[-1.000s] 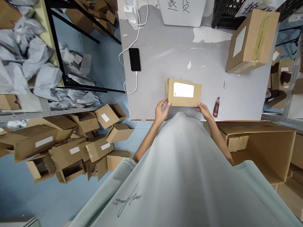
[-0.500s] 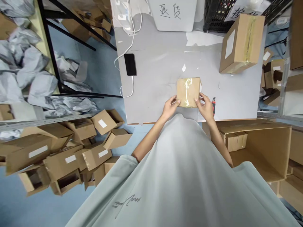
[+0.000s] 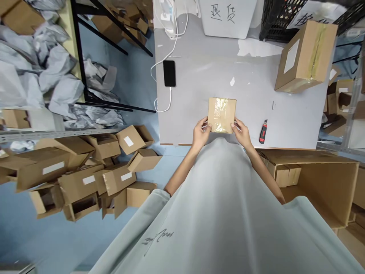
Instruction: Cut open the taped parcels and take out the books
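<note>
Between my two hands is a small cardboard box point(image 3: 222, 115) with shiny clear tape down its middle, close to the front edge of the grey table point(image 3: 196, 91). My left hand point(image 3: 201, 132) grips its lower left corner, thumb on the top face. At the lower right corner, my right hand point(image 3: 241, 131) grips it the same way. A red and black utility knife point(image 3: 263, 132) lies on the table to the right of my right hand. The underside of the box is hidden.
A phone point(image 3: 169, 74) on a white cable lies at the table's left. At back right stand a larger taped box point(image 3: 306, 57) and a black crate point(image 3: 273, 19); a white bin point(image 3: 228, 19) is at the back. Open cartons point(image 3: 82, 180) crowd the floor at left; a big carton point(image 3: 325, 186) sits front right.
The view has shifted, so the table appears farther right. The small box has moved left relative to the table, both hands still on it, and the utility knife now shows fully.
</note>
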`<action>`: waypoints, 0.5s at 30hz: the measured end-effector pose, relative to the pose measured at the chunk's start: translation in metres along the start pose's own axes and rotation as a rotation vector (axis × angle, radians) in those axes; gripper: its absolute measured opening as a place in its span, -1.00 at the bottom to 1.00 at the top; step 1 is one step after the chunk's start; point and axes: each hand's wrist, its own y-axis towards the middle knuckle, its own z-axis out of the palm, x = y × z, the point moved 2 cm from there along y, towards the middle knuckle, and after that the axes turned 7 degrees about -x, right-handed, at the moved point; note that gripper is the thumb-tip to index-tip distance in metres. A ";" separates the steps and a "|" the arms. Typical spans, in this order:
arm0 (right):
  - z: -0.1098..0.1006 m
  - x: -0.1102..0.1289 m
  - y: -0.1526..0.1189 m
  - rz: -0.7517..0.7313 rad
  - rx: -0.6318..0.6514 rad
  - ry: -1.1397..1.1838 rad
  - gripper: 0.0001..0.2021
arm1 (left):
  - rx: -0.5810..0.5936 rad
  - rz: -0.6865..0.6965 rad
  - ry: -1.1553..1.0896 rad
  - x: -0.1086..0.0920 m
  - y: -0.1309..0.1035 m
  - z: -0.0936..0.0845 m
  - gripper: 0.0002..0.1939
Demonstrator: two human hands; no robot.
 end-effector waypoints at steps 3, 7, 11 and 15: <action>-0.007 -0.008 0.003 -0.010 0.011 -0.017 0.05 | -0.009 -0.023 -0.048 0.009 0.000 0.003 -0.49; -0.039 -0.017 0.008 -0.010 -0.021 -0.067 0.10 | 0.004 -0.183 -0.136 0.032 0.018 0.011 -0.57; -0.079 -0.023 0.014 -0.046 -0.166 -0.184 -0.01 | 0.008 -0.385 0.012 0.062 0.046 0.024 -0.48; -0.104 -0.018 0.017 -0.117 -0.278 -0.317 -0.24 | 0.089 -0.379 0.034 0.078 0.057 0.051 -0.34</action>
